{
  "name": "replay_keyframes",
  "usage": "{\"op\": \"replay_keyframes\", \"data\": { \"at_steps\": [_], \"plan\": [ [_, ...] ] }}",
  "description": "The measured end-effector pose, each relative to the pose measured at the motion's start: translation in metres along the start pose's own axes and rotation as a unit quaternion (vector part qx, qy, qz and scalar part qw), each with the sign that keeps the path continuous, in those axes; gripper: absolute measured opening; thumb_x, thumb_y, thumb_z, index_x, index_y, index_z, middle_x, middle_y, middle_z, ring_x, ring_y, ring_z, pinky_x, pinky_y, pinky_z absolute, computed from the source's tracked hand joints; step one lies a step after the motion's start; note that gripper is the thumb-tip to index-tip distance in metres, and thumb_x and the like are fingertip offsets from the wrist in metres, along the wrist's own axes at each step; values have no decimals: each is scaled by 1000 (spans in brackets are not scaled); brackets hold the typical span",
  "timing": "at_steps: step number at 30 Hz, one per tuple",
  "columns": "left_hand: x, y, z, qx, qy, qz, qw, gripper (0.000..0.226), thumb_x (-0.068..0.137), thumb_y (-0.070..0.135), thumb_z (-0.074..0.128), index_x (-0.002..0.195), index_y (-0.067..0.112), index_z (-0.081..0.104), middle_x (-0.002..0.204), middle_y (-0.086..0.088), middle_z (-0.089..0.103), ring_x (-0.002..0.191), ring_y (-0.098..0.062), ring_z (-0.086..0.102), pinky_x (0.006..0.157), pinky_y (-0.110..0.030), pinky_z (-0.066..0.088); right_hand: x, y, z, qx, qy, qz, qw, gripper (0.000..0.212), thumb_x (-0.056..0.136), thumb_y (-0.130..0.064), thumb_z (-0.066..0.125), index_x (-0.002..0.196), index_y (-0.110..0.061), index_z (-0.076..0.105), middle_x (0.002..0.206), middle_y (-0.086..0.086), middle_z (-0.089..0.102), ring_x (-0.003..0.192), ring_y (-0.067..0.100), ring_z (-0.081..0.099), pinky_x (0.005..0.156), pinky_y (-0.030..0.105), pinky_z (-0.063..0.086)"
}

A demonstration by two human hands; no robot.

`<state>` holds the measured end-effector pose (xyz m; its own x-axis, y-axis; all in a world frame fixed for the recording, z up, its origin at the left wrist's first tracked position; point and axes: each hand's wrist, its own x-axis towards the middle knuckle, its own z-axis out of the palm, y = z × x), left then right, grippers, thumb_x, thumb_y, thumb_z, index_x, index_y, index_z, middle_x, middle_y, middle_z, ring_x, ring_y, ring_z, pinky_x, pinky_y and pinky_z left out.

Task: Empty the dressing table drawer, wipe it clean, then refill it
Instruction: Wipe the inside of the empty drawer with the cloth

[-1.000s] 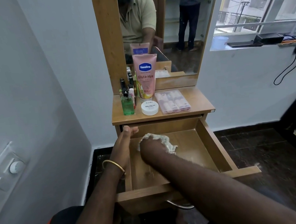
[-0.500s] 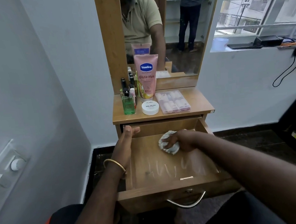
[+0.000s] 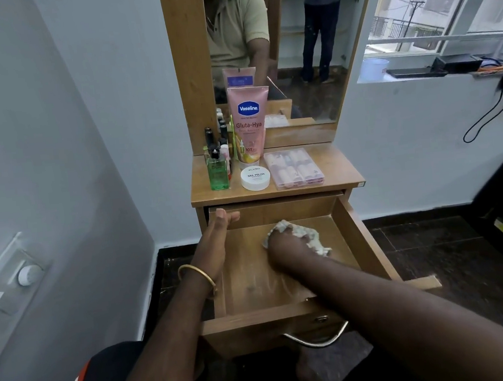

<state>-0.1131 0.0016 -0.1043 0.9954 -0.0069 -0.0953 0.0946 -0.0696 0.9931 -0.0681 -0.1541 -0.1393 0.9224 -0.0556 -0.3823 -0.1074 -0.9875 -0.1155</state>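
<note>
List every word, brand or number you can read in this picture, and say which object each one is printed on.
"Vaseline" – pink lotion tube, on the blue badge.
"Gluta-Hya" – same tube, below the badge.
"10X" – same tube, near its bottom.
"zudio" – white round tub, on the lid.
"NAIL POLISH" – same lid.
Small print on the tube, the tub, the green bottle and the clear plastic case: too small to read.

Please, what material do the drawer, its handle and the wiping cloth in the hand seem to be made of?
Drawer: looks like wood-grain laminated board with a smooth finish; grain pattern and faint sheen show, though solid wood is possible.
Handle: apparently polished metal; it is silvery and reflects light.
Cloth, gripped by the right hand: seemingly soft woven fabric, off-white and crumpled in folds.
</note>
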Motion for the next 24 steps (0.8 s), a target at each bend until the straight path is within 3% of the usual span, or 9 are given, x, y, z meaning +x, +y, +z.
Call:
{"op": "replay_keyframes", "data": {
  "at_steps": [3,7,11,17,20,24],
  "plan": [
    [-1,1,1,-1,-3,3,1000,98,57,101,22,118,38,65,134,11,58,134,-14,44,115,-48,30,-18,-35,-2,-5,-9,-6,1000,60,89,-22,60,146,-16,43,148,17,44,131,41,46,103,58,41],
    [-1,1,1,-12,-10,4,1000,99,56,102,24,118,36,65,134,9,58,133,-15,45,115,-51,32,-37,-52,-5,0,-51,-157,986,51,95,-7,57,144,-20,47,148,8,47,137,28,43,108,41,37],
    [-1,-1,1,-5,-4,16,1000,100,56,102,23,117,35,66,131,8,61,130,-15,48,114,-50,33,-31,-21,-25,-6,-112,-228,967,53,93,5,53,138,-23,57,153,-1,43,135,21,44,105,22,30],
    [0,-2,-2,3,-8,-1,1000,95,55,103,23,115,43,66,134,11,59,132,-16,47,113,-53,34,-14,53,-57,-9,-103,-154,983,44,87,-2,64,122,-28,70,130,4,64,117,23,60,89,23,45],
    [-1,0,-2,19,-10,-1,1000,101,54,103,19,120,40,64,138,10,55,135,-15,42,115,-51,30,-7,83,-65,18,-82,-97,992,28,89,-18,71,114,-31,74,142,5,53,123,28,53,97,26,40],
    [1,0,-1,30,-10,1,1000,100,58,100,19,121,37,63,138,10,55,134,-15,42,116,-51,28,-14,82,-63,-63,-73,-46,994,49,93,-11,59,135,-37,58,152,7,44,132,29,48,109,34,40]
  ]
}}
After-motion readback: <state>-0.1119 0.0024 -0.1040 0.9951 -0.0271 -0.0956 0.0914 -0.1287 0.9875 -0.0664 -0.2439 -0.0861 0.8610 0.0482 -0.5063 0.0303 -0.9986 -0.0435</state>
